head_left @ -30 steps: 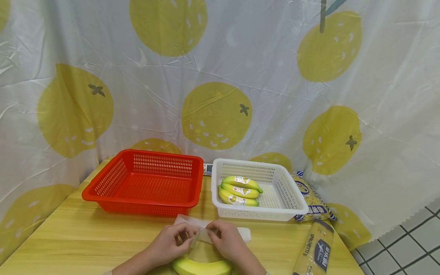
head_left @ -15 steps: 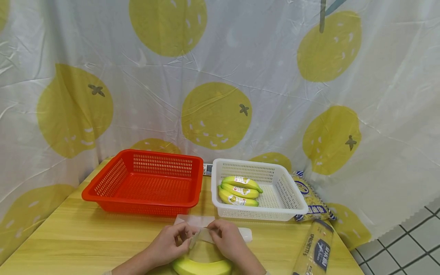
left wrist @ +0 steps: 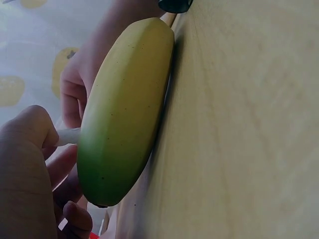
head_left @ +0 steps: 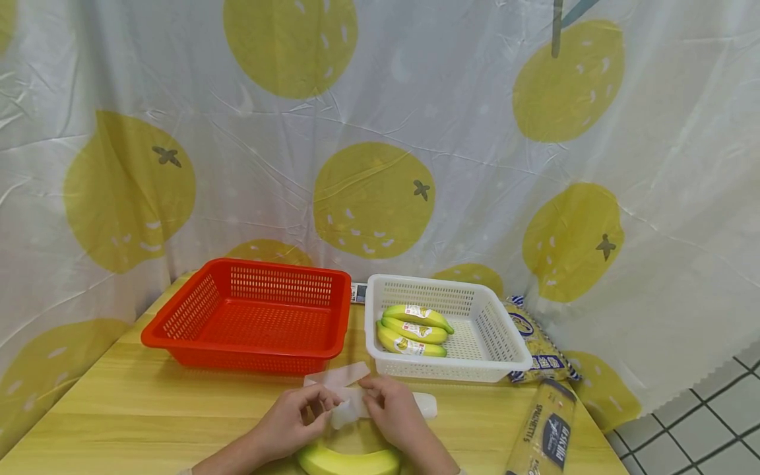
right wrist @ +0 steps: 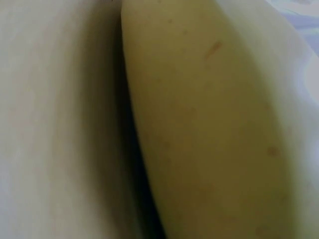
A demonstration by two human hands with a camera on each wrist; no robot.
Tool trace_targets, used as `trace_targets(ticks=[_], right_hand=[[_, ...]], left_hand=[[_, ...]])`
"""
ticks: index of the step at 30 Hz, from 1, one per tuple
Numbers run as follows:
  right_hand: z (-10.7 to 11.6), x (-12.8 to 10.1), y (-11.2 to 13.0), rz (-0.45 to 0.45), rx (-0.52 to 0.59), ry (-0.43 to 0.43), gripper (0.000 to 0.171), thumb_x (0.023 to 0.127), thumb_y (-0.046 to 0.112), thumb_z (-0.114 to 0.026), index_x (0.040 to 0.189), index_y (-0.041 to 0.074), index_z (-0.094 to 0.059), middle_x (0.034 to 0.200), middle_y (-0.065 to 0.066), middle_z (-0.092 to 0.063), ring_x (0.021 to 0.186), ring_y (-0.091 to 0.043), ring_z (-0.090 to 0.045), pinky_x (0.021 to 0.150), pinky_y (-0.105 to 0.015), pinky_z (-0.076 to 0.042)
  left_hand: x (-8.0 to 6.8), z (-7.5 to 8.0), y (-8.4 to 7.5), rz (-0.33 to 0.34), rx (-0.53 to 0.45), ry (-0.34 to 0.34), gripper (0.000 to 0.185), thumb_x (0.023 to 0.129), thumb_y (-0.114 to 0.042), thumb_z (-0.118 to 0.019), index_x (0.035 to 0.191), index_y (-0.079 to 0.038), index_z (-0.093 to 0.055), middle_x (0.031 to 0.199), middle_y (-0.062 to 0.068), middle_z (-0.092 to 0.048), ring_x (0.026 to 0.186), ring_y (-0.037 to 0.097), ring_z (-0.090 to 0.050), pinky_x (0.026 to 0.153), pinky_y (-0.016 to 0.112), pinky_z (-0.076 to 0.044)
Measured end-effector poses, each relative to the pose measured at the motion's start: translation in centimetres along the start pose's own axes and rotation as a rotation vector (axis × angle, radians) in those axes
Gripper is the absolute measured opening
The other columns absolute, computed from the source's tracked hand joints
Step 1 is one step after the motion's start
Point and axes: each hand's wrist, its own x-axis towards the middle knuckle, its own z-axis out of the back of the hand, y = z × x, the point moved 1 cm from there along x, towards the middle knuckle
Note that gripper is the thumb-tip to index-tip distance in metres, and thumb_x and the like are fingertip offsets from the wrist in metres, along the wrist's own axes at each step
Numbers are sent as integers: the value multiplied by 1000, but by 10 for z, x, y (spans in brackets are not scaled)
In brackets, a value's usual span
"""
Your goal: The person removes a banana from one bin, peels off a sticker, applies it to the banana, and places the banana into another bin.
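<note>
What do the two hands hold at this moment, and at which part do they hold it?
Both the left hand and the right hand pinch a clear plastic wrapper at its upper edge, above the banana on the table.

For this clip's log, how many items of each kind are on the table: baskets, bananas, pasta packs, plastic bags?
Baskets: 2, a red basket and a white basket.
Bananas: 4, three in the white basket and one loose banana near the hands.
Pasta packs: 2, a spaghetti pack and a pasta bag.
Clear plastic bags: 1, the clear bag pinched by both hands.
Total: 9.
</note>
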Motion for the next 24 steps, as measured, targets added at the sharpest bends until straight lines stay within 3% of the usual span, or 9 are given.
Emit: trace_targets(ticks=[5,9,11,15,19,24], right_hand=[[3,1,4,20,100,-43,30,86,-9,-68,111,6,-75,110,-5,-71,70,1,-52,64,-19,-51],[8,1,7,-24,252,-19,14,95,1,-66,102,8,-76,92,-4,-73,71,0,-56,63,-21,-53],[10,2,8,-88,308,24,13,101,14,-65,96,10,-76,78,-3,-70,67,0,-56,61,-21,-51],[15,3,8,-226,362,127,31,105,33,-60,89,12,-76,61,-6,-62,57,-1,-53,54,-21,-46],[19,2,8,-291,466,246,30,103,30,-64,90,8,-78,69,-10,-69,61,-4,-59,55,-19,-46],[19,0,3,-291,584,355,16,95,20,-72,98,6,-79,84,-1,-75,68,-5,-63,59,-19,-50]], left_hand=[[-1,-1,-1,-66,-28,-35,32,82,10,-72,94,-19,-66,93,-2,-75,73,1,-63,56,21,-53],[0,-1,1,-164,-70,-44,32,82,15,-74,100,-11,-70,87,3,-75,72,7,-69,57,19,-54],[1,0,1,-220,-87,-44,33,80,17,-74,101,-8,-70,88,6,-75,74,11,-71,59,18,-55],[5,2,-1,-349,-98,-56,37,76,20,-76,101,-8,-71,97,12,-76,84,17,-72,65,19,-58],[9,4,-9,-492,-56,-100,33,76,15,-78,100,-7,-72,99,16,-75,90,23,-72,80,21,-58],[12,6,-19,-577,-21,-133,28,79,10,-80,99,-8,-74,100,13,-74,92,25,-72,91,23,-56]])
